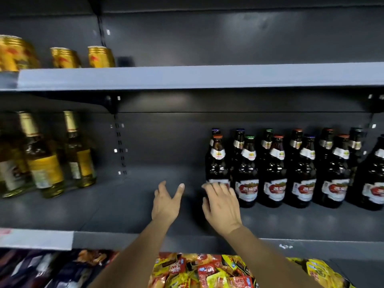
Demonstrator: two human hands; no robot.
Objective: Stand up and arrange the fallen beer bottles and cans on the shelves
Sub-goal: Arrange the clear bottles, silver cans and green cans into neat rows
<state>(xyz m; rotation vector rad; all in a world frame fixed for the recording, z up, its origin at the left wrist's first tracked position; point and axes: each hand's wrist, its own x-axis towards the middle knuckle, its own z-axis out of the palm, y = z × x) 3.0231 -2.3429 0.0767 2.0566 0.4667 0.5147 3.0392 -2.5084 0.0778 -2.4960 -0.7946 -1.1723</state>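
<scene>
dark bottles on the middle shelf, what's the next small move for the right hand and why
Probably nudge the leftmost dark bottle into line with its row. The right hand lies with straight fingers against its base, the left hand hangs open beside it, and every bottle in view stands upright.

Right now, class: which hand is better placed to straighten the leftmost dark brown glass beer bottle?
Right hand: its fingers already lie against the leftmost dark brown glass beer bottle. Left hand hovers open, touching nothing.

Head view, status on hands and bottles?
Left hand open, empty. Right hand open, fingers on leftmost brown beer bottle. Bottle upright. Nothing blocking.
</scene>
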